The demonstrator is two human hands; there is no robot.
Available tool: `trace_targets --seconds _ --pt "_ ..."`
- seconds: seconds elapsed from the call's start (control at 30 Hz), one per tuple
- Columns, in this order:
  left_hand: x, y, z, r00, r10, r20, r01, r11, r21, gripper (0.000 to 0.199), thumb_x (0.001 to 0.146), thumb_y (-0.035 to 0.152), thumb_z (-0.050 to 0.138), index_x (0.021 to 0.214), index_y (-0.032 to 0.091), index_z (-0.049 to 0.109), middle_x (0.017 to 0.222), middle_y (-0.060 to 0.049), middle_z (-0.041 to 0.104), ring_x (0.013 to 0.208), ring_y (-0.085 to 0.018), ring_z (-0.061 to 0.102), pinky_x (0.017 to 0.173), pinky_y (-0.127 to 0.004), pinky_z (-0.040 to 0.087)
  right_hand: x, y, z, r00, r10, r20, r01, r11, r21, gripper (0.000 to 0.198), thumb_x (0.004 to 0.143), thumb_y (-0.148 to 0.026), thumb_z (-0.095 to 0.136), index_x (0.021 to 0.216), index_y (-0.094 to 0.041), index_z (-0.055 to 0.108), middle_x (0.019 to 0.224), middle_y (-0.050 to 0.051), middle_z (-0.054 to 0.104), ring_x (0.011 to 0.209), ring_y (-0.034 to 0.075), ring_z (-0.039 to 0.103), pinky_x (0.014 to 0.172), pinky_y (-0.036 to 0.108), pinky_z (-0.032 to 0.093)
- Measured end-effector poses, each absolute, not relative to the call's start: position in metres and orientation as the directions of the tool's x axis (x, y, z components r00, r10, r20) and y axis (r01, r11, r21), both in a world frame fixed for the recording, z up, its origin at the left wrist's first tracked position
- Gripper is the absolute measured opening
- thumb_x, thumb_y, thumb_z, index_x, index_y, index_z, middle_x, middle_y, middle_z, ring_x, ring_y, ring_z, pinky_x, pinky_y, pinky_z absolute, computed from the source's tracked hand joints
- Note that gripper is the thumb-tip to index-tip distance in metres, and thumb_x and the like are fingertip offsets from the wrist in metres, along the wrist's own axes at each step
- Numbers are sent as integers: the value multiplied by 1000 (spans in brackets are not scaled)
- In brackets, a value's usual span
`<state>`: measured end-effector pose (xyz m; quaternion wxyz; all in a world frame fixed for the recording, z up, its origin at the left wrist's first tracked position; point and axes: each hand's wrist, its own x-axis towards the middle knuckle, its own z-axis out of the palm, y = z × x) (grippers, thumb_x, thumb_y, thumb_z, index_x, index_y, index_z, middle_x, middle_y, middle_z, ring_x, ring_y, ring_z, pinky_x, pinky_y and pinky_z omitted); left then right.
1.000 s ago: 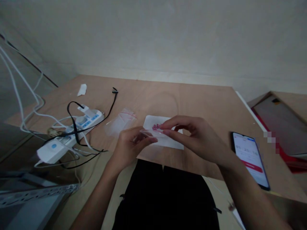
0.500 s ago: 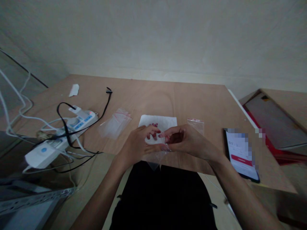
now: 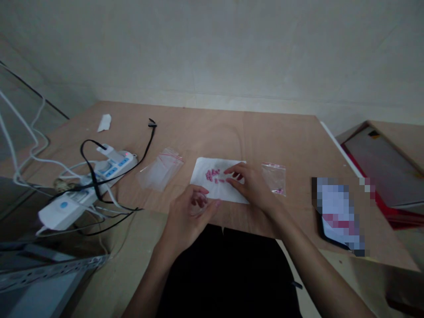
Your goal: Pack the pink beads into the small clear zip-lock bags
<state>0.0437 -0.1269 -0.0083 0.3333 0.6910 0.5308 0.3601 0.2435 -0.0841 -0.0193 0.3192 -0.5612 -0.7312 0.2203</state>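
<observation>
A white sheet (image 3: 228, 194) lies on the table in front of me with several small pink beads (image 3: 212, 175) clustered on it. My right hand (image 3: 251, 183) hovers over the sheet's right side, thumb and fingers apart beside the beads, with nothing visible between them. Near the sheet's lower left corner, my left hand (image 3: 185, 214) is curled around a clear plastic bag (image 3: 198, 205), partly hidden by the fingers. To the right of the sheet lies a zip bag (image 3: 274, 176) with a few pink beads at its bottom.
A stack of clear zip bags (image 3: 160, 170) lies left of the sheet. Further left, a white power strip (image 3: 89, 194) is tangled with black and white cables. A phone (image 3: 338, 216) rests at the right, and a scrap of white paper (image 3: 104, 123) at the back left.
My hands have moved apart, having been together over the clear bag. The left hand keeps the bag and is now lower left; the right hand is over the sheet, and the beads show more fully.
</observation>
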Motion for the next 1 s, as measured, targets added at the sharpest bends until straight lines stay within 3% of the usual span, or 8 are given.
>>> trace_targets --seconds 0.2,0.37,0.53,0.7,0.87,1.0 --pt "37 -136 -23 140 983 123 428 -172 887 50 62 44 79 92 23 45 70 5 48 63 -13 51 57 -25 44 230 -76 -45 -262 943 206 723 333 -606 16 86 -13 60 95 -17 73 99 11 69 90 20 65 83 34 51" --pt "41 -134 -27 143 986 90 476 -148 867 42 68 38 73 92 24 40 70 6 48 60 -13 52 57 -27 44 229 -82 -35 -229 946 232 731 324 -601 21 88 -11 55 92 -17 75 97 12 71 89 21 66 83 36 52" --pt "56 -127 -12 188 968 169 491 -241 837 38 68 29 71 92 25 42 74 4 52 67 -15 56 62 -28 45 223 -117 22 -121 932 342 591 344 -730 14 87 -24 61 94 -23 74 89 5 73 74 17 65 69 31 53" --pt "85 -126 6 256 940 227 313 -303 900 44 60 19 70 91 25 39 83 1 58 72 -16 59 63 -28 47 218 -147 63 -254 942 219 635 333 -697 15 87 -16 62 92 -24 73 91 4 74 82 18 65 70 29 51" --pt "105 -128 11 248 945 212 183 -261 948 51 54 20 72 92 25 39 78 3 55 66 -15 56 58 -27 46 235 -159 71 -346 922 173 670 372 -643 23 95 -28 51 88 -22 73 92 5 74 84 20 63 78 34 49" --pt "107 -133 9 283 942 179 210 -243 947 58 54 23 79 97 25 40 89 0 53 80 -17 57 71 -30 49 253 -168 64 -305 942 138 647 311 -696 14 90 -30 61 88 -21 71 96 5 71 92 19 64 83 32 49"
